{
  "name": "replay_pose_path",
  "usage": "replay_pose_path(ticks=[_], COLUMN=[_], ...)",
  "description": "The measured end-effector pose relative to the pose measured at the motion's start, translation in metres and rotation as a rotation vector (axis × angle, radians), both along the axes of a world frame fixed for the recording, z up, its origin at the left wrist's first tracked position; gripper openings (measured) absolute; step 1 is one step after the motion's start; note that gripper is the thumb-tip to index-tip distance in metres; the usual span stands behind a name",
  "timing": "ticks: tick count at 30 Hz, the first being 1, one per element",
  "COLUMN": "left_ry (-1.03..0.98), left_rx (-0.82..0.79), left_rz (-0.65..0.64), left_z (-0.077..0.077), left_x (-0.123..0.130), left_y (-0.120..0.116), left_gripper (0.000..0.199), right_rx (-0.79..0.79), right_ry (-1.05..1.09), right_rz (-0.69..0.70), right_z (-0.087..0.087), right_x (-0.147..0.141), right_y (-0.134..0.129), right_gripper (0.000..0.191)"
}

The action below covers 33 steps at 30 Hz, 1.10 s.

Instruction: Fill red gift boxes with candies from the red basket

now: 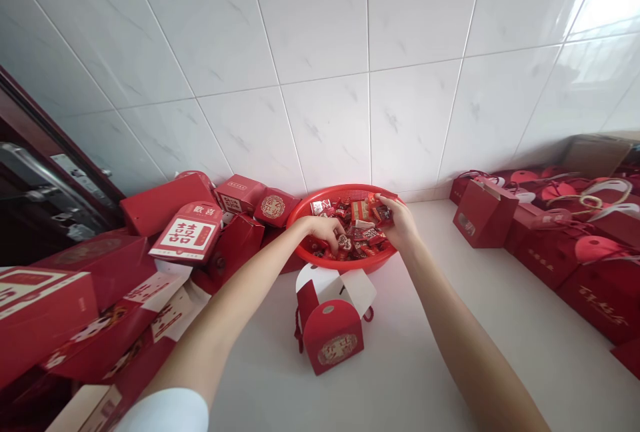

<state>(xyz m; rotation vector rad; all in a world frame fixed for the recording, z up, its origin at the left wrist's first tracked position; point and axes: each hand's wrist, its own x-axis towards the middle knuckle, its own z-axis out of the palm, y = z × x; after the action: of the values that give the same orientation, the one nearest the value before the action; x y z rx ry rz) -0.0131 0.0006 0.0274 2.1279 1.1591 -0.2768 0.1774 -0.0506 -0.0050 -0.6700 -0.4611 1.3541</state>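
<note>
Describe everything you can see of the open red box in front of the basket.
The open gift box looks like card, red outside and white inside. Its flaps stand spread, the rounded front one bearing a small pale spot near its top. A round gold emblem with characters decorates the front, and red cord shows at both sides. It stands upright on the white tabletop, just in front of the red basket. Neither the left hand nor the right hand touches it.

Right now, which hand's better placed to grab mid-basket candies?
Left hand, probably: it curls among the wrapped candies; right hand is at the right side of the red basket.
</note>
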Motion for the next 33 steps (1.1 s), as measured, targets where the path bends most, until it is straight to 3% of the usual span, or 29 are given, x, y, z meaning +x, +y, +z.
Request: replay_pose_path(ticks=[6,11,15,21,29,33], left_ry=[-0.367,-0.213,-0.114,-0.151,-0.142,-0.37], left_rx=[0.139,0.232,0.238,0.299,0.384,0.462], left_rz=[0.175,0.134,0.131,0.145,0.213,0.333], left_z=[-0.002,-0.002,0.0,0.002,-0.017,-0.017], left_x=[-0.006,-0.007,-0.011,-0.014,0.004,0.005], left_y=[0.005,0.005,0.006,0.007,-0.004,-0.005], left_gripper=[0.034,0.041,0.034,0.021,0.064,0.067], right_rx=[0.014,0.01,0.019,0.025,0.006,-0.004], right_ry=[-0.027,-0.021,-0.027,-0.051,-0.018,0.002], right_rz=[0.011,0.017,0.02,0.019,0.009,0.02], right_z=[-0.003,-0.002,-0.003,-0.007,-0.002,-0.001], right_x=[0.001,0.001,0.002,0.002,0.0,0.0], right_y=[0.004,0.002,0.003,0.007,0.002,0.002], right_gripper=[0.012,0.012,0.013,0.013,0.01,0.009])
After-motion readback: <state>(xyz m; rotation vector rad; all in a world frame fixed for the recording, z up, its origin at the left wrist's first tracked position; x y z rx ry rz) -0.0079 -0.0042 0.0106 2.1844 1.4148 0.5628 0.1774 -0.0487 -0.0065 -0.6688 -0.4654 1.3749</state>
